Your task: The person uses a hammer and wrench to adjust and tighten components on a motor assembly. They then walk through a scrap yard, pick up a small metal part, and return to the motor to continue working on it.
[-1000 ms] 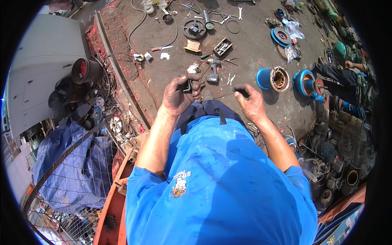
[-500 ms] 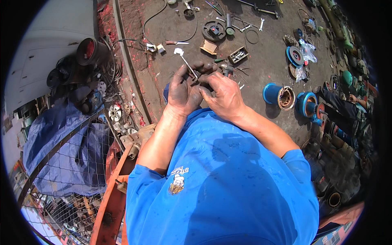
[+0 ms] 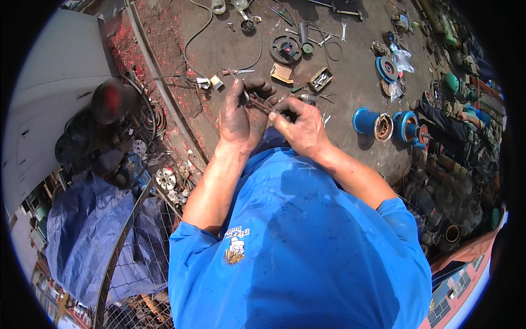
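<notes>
My left hand (image 3: 240, 122) is palm up, its blackened fingers loosely curled and apart. Across the fingers of that hand lies a thin, bent metal rod resembling a hex key (image 3: 258, 103), its hooked end near the thumb. The other end is pinched between the thumb and fingers of my right hand (image 3: 304, 124), which partly hides it. Dark grime covers both hands. Beyond them on the ground are an open cardboard box (image 3: 281, 72), a small metal box of parts (image 3: 320, 80) and a knife (image 3: 239, 72).
Blue motor housings (image 3: 366, 121) stand to the right, with a person's dark-clothed legs (image 3: 438, 118) farther right. Wrenches (image 3: 343, 32), a hammer (image 3: 348, 12) and a black round part (image 3: 285, 49) lie ahead. At left are a metal rail (image 3: 167, 90), a blue tarp (image 3: 87, 230) and wire mesh (image 3: 145, 241).
The view has turned slightly. The rod has swung round, its end now in my right fingers and its hook nearer my left thumb. My right hand stays close beside the left.
</notes>
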Demonstrator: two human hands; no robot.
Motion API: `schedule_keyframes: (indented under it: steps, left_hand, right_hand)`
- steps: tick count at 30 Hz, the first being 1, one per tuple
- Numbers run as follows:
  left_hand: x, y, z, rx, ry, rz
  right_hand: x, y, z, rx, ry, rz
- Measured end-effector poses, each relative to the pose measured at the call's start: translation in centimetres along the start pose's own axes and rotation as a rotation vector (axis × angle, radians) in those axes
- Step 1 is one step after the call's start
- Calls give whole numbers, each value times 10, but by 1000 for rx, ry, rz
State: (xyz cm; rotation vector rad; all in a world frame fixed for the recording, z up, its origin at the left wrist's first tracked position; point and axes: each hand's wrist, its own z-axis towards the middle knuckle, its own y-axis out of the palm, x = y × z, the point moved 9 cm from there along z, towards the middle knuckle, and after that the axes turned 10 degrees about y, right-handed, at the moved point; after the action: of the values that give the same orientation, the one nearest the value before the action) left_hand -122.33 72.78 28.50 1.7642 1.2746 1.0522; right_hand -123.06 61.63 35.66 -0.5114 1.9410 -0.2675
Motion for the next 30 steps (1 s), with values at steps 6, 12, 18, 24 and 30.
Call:
schedule_keyframes:
  steps: [6,12,18,24,30]
  left_hand:
    - [69,6,65,-32,84,476]
    - [95,61,129,59,141,921]
    - [125,109,203,11,466,1027]
    - [156,178,268,-360,755,1368]
    - [180,134,399,-148,198,1221]
  right_hand:
    - [-23,-10,74,-93,154,128]
    - [-108,-30,152,140,-622,-394]
    - [-140,-40,245,18,-570,-200]
    - [-126,-20,317,-651,323,705]
    - [-210,-50,421,32,-706,-418]
